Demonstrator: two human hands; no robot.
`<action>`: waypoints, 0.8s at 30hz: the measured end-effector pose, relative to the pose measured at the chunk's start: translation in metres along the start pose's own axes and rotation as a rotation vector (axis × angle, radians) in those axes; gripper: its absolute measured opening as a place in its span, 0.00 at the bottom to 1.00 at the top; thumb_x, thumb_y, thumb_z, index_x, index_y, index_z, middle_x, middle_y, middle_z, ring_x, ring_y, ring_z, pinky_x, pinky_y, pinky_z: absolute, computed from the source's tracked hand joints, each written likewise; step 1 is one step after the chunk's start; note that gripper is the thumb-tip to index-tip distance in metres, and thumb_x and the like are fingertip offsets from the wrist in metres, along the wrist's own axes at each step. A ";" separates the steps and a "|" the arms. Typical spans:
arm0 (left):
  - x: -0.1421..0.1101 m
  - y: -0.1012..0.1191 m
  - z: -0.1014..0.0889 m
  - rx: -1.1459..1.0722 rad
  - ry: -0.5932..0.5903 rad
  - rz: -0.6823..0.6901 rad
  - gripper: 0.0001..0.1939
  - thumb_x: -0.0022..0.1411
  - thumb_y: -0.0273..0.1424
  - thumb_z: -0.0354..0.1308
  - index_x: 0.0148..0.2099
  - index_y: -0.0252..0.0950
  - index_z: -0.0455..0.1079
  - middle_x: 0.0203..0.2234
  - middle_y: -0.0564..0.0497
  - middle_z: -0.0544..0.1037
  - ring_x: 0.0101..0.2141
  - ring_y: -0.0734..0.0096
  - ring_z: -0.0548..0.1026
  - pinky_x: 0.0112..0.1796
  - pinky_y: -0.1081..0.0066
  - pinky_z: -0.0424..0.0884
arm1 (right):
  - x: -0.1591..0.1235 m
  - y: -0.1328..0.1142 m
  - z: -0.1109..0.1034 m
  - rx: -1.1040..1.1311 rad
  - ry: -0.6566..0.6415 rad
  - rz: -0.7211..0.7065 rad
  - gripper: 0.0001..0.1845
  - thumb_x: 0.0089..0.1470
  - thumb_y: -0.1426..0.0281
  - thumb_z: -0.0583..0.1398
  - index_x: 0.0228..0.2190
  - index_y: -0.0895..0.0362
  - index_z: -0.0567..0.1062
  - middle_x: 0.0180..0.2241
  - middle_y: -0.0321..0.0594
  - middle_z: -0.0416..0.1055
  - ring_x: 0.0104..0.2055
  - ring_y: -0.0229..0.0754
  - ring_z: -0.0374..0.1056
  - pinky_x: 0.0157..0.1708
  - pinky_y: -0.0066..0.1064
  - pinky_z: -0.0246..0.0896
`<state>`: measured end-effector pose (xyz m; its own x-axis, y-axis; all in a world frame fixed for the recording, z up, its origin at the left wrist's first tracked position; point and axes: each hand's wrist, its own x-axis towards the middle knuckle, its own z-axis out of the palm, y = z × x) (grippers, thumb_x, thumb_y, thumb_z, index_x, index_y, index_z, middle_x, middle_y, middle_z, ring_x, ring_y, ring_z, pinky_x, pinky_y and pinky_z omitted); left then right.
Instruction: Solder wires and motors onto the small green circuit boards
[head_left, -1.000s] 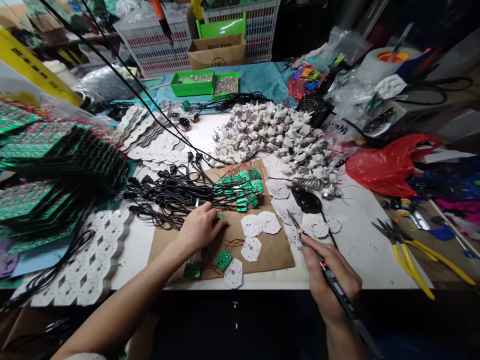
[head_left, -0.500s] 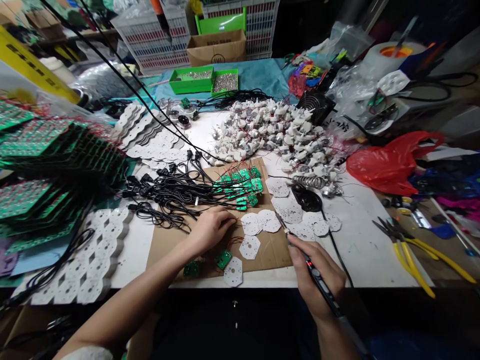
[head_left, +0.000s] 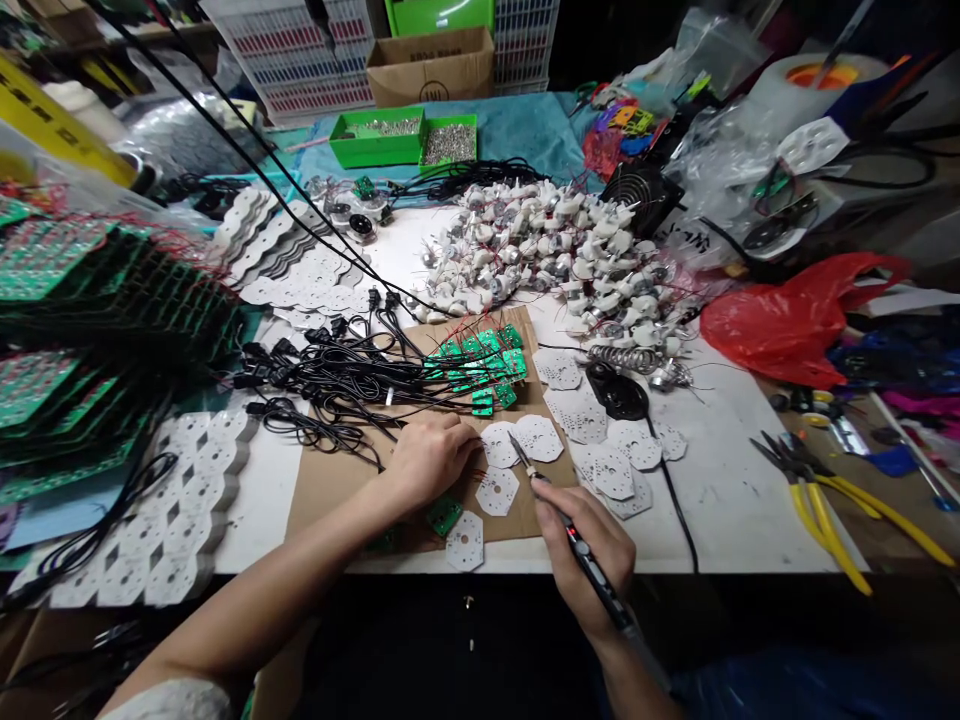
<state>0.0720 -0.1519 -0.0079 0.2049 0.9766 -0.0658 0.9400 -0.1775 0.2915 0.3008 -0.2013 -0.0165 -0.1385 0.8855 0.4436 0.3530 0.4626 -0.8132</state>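
Observation:
My right hand (head_left: 589, 540) grips a soldering iron (head_left: 577, 550) like a pen; its metal tip slants up-left over two adjoining white octagonal circuit boards (head_left: 538, 440). Just left of those boards, my left hand (head_left: 427, 460) is pinched, its fingertips close to their edge. A thin reddish strand shows at the fingertips, but what they hold is hidden. Below lie another white board (head_left: 496, 492) and a small green circuit board (head_left: 445, 514), partly covered by my left hand. One more white board (head_left: 465, 541) sits at the front edge of the cardboard sheet (head_left: 330, 510).
Behind my left hand lie bundled black cables (head_left: 337, 370) and small green boards (head_left: 480, 360). White motor-like parts (head_left: 547, 250) form a heap farther back. Stacked green panels (head_left: 97, 290) stand left. Yellow-handled pliers (head_left: 825, 515) and a red plastic bag (head_left: 795, 315) lie right.
My right hand has carried the soldering iron leftward, from beside the cardboard to over the white boards. My left hand has shifted slightly right and away from the cables, towards those boards.

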 end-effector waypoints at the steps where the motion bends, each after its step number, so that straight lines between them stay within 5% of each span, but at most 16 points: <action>1: -0.001 0.001 0.001 0.014 -0.007 -0.002 0.14 0.71 0.35 0.55 0.37 0.38 0.79 0.31 0.47 0.80 0.30 0.65 0.75 0.29 0.68 0.63 | -0.002 -0.001 0.002 0.006 -0.006 0.009 0.13 0.66 0.78 0.61 0.48 0.54 0.80 0.38 0.41 0.79 0.38 0.43 0.77 0.39 0.33 0.72; 24: -0.004 0.005 0.006 0.027 -0.017 0.015 0.11 0.69 0.32 0.55 0.35 0.35 0.73 0.31 0.47 0.78 0.32 0.65 0.75 0.31 0.68 0.63 | -0.019 0.010 0.024 0.055 -0.038 0.006 0.14 0.66 0.79 0.60 0.49 0.55 0.79 0.39 0.40 0.80 0.38 0.42 0.77 0.40 0.32 0.73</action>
<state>0.0779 -0.1578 -0.0122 0.2230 0.9717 -0.0776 0.9437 -0.1953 0.2669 0.2850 -0.2124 -0.0423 -0.1718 0.8887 0.4250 0.3023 0.4582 -0.8359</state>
